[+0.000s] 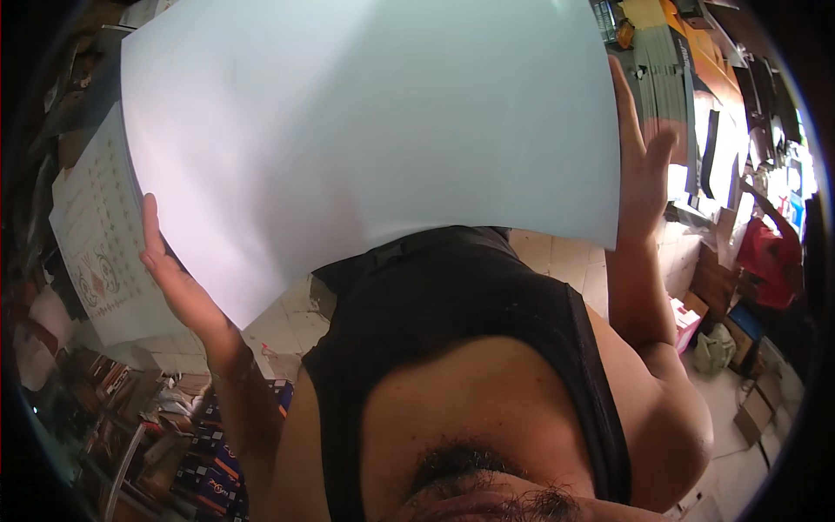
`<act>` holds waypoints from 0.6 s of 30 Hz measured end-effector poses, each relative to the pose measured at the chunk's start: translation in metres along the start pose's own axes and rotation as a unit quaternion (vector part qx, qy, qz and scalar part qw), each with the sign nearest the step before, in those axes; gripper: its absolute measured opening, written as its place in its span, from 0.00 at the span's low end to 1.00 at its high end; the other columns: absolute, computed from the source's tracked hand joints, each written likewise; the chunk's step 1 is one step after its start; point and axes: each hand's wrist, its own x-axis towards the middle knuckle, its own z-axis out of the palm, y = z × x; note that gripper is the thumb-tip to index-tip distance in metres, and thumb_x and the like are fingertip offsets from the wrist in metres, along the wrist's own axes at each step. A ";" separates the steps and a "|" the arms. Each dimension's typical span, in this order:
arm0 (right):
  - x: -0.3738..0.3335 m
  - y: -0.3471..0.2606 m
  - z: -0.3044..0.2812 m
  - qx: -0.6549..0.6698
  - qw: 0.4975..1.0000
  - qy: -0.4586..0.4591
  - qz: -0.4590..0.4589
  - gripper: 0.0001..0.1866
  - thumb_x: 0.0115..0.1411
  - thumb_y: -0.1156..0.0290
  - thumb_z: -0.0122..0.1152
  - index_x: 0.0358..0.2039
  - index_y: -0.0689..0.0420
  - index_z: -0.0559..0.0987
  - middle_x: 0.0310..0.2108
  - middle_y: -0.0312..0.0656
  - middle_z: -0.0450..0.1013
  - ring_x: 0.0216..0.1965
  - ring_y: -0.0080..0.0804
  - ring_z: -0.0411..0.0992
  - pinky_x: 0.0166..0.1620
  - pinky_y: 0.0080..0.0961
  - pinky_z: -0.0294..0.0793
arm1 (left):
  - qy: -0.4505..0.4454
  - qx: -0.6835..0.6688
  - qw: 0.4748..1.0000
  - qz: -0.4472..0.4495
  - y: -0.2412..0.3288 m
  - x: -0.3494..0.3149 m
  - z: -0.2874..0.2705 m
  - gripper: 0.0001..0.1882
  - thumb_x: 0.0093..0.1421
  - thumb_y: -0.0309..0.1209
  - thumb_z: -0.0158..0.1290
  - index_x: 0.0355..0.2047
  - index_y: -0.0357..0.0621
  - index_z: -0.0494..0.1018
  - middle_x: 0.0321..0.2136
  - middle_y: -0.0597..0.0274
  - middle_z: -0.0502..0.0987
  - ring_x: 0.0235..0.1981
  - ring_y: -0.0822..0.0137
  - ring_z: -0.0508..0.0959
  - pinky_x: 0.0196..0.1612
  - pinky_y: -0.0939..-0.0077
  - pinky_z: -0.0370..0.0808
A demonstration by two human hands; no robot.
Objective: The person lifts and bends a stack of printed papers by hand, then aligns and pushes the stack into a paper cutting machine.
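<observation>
One large white sheet (365,130); one printed sheet (96,235); two hands: left (174,278), right (639,165).

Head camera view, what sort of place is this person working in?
Probably a print or paper-goods workshop or stockroom. Both hands hold a large white sheet above a stack of printed sheets; flat card stock is stacked at the right, and cardboard boxes sit on the tiled floor.

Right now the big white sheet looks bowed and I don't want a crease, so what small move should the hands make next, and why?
Probably ease both hands slightly apart to flatten it. The left hand and right hand press the opposite edges of the white sheet, and its lower edge curves. A printed sheet lies behind it on the left.
</observation>
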 end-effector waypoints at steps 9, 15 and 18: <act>-0.009 0.014 0.022 -0.294 0.950 0.025 -0.100 0.53 0.63 0.34 0.39 0.69 0.67 0.40 0.71 0.56 0.39 0.70 0.46 0.44 0.67 0.41 0.45 | -0.050 0.230 0.967 0.097 -0.013 -0.007 0.013 0.30 0.65 0.29 0.40 0.67 0.36 0.52 0.67 0.45 0.49 0.66 0.54 0.55 0.66 0.61 0.55; -0.014 0.024 0.035 -0.435 0.892 0.088 -0.088 0.52 0.63 0.42 0.49 0.69 0.68 0.39 0.69 0.58 0.42 0.69 0.45 0.46 0.67 0.40 0.45 | -0.058 0.319 0.943 0.078 -0.024 -0.012 0.010 0.33 0.61 0.22 0.45 0.67 0.35 0.50 0.68 0.39 0.39 0.68 0.49 0.50 0.66 0.55 0.54; -0.015 0.034 0.046 -0.398 0.902 0.154 -0.062 0.54 0.60 0.39 0.54 0.69 0.65 0.42 0.68 0.56 0.48 0.67 0.45 0.50 0.66 0.43 0.48 | -0.051 0.318 0.941 0.107 -0.030 -0.015 0.002 0.35 0.60 0.24 0.47 0.67 0.34 0.49 0.68 0.39 0.39 0.68 0.48 0.49 0.67 0.55 0.55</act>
